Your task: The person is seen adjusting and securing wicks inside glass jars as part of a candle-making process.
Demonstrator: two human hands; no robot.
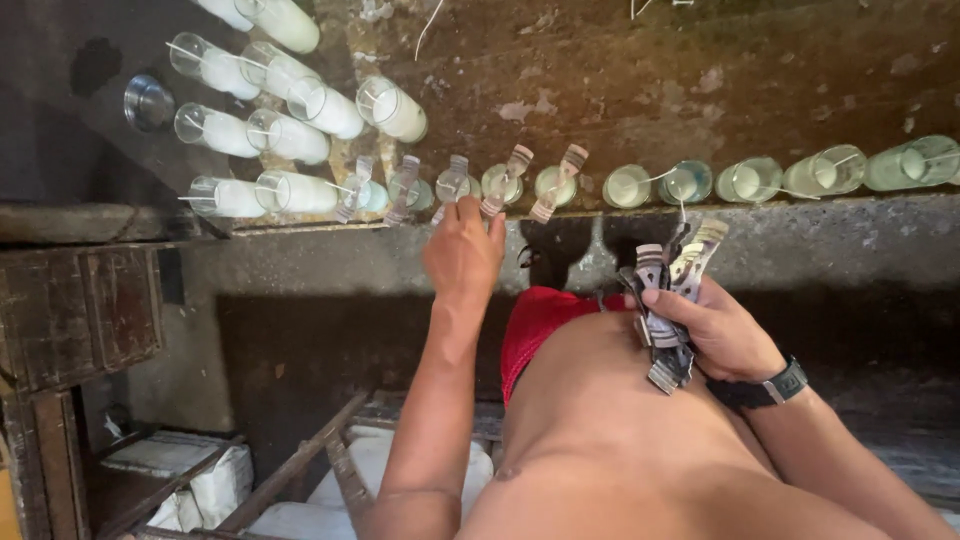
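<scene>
Right hand [722, 335] clenched around a bundle of metal wick clips [668, 300]; left hand [463, 255] curled at the bench edge.

The left hand's fingers pinch at a clip [452, 185] set on a wax-filled glass [455, 187] in the front row of candle glasses along the stone ledge [800, 235]; how firmly it grips I cannot tell. More clips [558, 182] span neighbouring glasses to the right. Bare-wicked glasses [828, 170] continue rightward; others [290, 135] cluster upper left.

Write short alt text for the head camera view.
A person's left hand reaches to a row of wax-filled glass candle jars on a rough stone ledge, while the right hand holds a bundle of flat metal clips.
</scene>
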